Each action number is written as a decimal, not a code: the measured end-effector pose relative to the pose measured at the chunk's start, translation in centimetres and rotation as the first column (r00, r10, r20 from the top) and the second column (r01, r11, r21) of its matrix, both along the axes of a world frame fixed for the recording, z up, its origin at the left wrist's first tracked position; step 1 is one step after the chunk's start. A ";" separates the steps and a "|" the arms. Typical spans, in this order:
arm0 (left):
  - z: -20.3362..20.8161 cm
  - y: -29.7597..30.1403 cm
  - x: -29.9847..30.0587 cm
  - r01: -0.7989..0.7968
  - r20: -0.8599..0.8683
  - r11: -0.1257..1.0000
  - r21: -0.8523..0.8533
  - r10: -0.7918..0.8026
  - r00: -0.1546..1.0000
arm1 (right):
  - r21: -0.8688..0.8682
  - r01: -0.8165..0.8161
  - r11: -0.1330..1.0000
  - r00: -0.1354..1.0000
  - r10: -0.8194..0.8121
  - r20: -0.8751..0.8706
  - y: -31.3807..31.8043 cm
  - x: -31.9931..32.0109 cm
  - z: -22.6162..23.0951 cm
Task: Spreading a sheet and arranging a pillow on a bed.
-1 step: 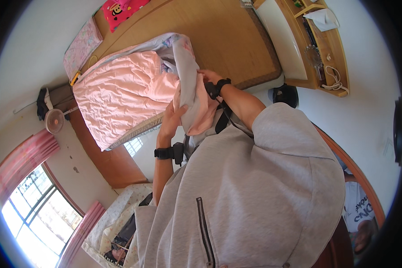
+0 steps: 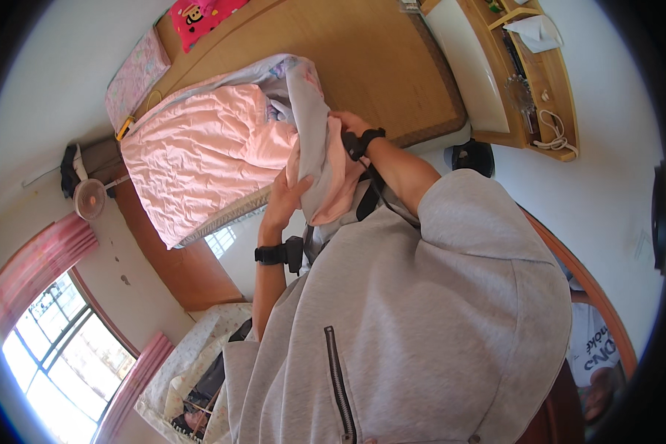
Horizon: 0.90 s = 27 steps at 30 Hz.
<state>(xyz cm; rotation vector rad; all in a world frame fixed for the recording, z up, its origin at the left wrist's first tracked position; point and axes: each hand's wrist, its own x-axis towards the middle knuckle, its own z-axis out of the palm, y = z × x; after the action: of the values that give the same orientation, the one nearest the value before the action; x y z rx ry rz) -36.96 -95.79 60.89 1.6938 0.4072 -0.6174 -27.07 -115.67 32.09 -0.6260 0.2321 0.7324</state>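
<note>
A pink quilt (image 2: 207, 140) with a grey, partly flowered other side lies wrinkled over the near left part of the bed. Its right end is gathered up toward my body, with the grey cloth folded over. My left hand (image 2: 284, 198) is closed on the near edge of this bunched part, thumb on top of the cloth. Farther up and to the right, my right hand (image 2: 349, 124) grips the same end of the quilt; its fingertips are partly hidden by the fabric. Each wrist wears a black strapped device.
The bare brown mattress (image 2: 377, 66) stretches beyond the quilt. A red pillow (image 2: 200, 21) and a pink flowered pad (image 2: 139, 78) are at its far left. A small fan (image 2: 90, 200) stands left, near a window (image 2: 66, 355). Wooden shelves (image 2: 559, 96) are at right.
My right hand has shifted very slightly to the right with the quilt's end. My left hand keeps its place.
</note>
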 end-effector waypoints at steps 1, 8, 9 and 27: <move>0.5 0.4 0.2 0.005 -0.045 0.974 0.225 0.005 0.999 | 0.034 0.060 0.998 0.998 -0.060 -0.013 -1.0 1.4 -1.2; -0.8 10.8 1.0 -0.613 0.284 0.649 -0.450 0.755 0.590 | -0.027 0.416 0.909 0.903 -0.416 -0.112 -11.9 11.2 13.5; 0.3 9.8 2.1 -0.606 0.277 0.653 -0.454 0.750 0.600 | -0.010 0.397 0.918 0.917 -0.397 -0.028 -13.2 11.5 14.2; -4.2 -1.9 4.4 -0.241 0.183 0.968 0.069 0.225 0.957 | -0.882 0.095 0.462 0.380 0.802 0.461 0.7 -1.2 20.4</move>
<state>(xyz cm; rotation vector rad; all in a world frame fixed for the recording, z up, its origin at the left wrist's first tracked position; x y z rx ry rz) -32.53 -97.66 56.73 1.7382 0.5070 -0.2791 -28.27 -114.93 52.48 -2.0078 -0.6839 0.6663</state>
